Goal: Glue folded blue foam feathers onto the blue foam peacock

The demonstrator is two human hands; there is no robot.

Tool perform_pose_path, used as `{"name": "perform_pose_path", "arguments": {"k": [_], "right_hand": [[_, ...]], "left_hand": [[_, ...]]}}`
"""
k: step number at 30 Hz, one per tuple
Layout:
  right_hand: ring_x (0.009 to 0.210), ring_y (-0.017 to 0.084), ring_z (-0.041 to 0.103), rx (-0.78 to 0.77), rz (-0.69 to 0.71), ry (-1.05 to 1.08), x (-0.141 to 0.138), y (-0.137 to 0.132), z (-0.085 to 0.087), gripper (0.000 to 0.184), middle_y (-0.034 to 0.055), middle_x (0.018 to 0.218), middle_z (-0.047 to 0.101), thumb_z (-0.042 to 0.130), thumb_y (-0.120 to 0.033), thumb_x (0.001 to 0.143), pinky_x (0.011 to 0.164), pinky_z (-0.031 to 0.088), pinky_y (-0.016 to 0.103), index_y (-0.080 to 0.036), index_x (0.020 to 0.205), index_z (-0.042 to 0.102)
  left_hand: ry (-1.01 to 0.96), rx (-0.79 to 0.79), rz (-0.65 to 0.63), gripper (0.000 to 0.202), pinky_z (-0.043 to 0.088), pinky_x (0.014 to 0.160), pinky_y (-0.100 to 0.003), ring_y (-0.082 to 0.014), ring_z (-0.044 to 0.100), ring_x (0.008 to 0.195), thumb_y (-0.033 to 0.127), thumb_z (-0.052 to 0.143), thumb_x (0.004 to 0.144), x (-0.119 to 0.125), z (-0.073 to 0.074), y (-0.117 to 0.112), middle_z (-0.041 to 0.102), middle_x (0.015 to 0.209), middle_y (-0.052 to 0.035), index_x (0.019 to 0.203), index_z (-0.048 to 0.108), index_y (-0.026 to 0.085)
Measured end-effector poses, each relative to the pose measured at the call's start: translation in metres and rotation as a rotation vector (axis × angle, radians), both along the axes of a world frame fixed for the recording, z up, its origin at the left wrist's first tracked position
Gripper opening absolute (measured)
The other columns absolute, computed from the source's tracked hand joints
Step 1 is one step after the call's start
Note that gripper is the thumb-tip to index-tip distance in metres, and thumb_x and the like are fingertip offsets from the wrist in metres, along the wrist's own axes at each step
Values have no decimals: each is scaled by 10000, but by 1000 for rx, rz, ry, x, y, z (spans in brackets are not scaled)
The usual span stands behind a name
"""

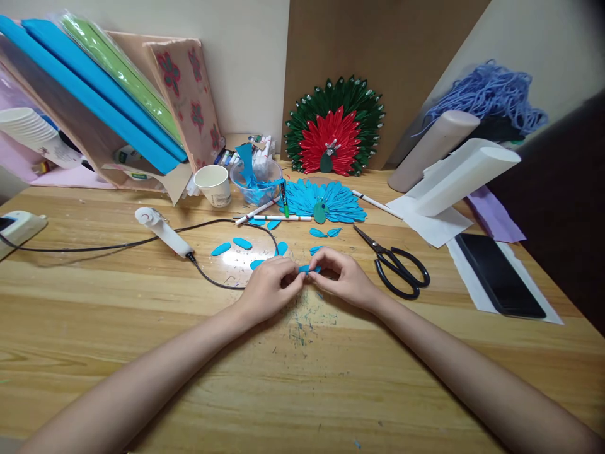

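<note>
My left hand (274, 284) and my right hand (344, 276) meet over the middle of the table. Between their fingertips both pinch one small blue paper petal (305, 269). Flat blue oval pieces (242, 243) lie loose beyond my left hand. Just past my right hand are a few pleated, pointed blue petals (317, 232). Behind them rests a blue peacock (326, 200) made of layered petals with a green body. Black-handled scissors (397, 261) lie to the right of my right hand, blades pointing away to the left.
A corded white glue gun-like tool (163, 232) stands left. Behind are a paper cup (212, 186), a clear bowl (256, 183) of blue scraps, markers (286, 218) and a red-green peacock (334, 129). At right lie a phone (501, 274) and paper rolls (467, 183).
</note>
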State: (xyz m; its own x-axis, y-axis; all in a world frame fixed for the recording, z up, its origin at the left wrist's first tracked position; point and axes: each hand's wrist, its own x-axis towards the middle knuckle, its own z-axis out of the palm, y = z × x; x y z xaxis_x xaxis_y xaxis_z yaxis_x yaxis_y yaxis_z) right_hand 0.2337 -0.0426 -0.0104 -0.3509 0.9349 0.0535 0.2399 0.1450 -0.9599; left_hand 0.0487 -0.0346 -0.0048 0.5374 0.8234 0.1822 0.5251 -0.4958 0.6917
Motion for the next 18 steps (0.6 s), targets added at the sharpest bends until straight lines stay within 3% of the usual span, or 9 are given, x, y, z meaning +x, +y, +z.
{"name": "perform_pose_path", "arguments": {"k": [11, 18], "right_hand": [[801, 133, 593, 17, -15, 23, 1, -1, -4, 106, 23, 861, 581, 574, -206, 808, 736, 486, 274, -195, 898, 521], [738, 127, 566, 97, -24, -17, 2, 0, -1, 48, 25, 833, 572, 559, -229, 822, 676, 474, 265, -188, 848, 559]], "left_hand": [[-2, -4, 35, 226, 302, 562, -232, -109, 424, 598, 210, 492, 832, 0, -1, 0, 451, 600, 23, 615, 449, 164], [2, -51, 62, 236, 301, 565, -237, -115, 439, 608, 248, 476, 847, -1, -1, 0, 473, 614, 17, 627, 477, 163]]}}
